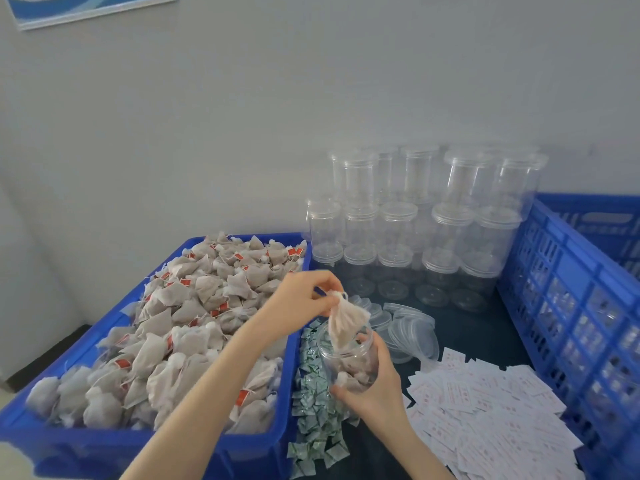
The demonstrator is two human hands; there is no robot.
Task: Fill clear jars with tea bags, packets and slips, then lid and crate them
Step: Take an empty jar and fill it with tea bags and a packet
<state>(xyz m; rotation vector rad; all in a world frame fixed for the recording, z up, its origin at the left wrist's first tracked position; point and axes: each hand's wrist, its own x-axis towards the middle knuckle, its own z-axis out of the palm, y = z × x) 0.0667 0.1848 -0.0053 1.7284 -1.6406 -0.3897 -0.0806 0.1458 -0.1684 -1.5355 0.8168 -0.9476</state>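
Left hand (304, 299) pinches tea bag (346, 322) by its gathered top, hanging at mouth of tilted clear jar (349, 358) gripped by right hand (375, 389) over the bench; risk: bag snags rim, drops among packets (317, 403)

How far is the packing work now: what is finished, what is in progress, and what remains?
Done: some tea bags already lie in the jar the right hand holds. In hand: the left hand pinches a tea bag above its mouth. Left: packets, slips, a lid, the crate, and the empty stacked jars.
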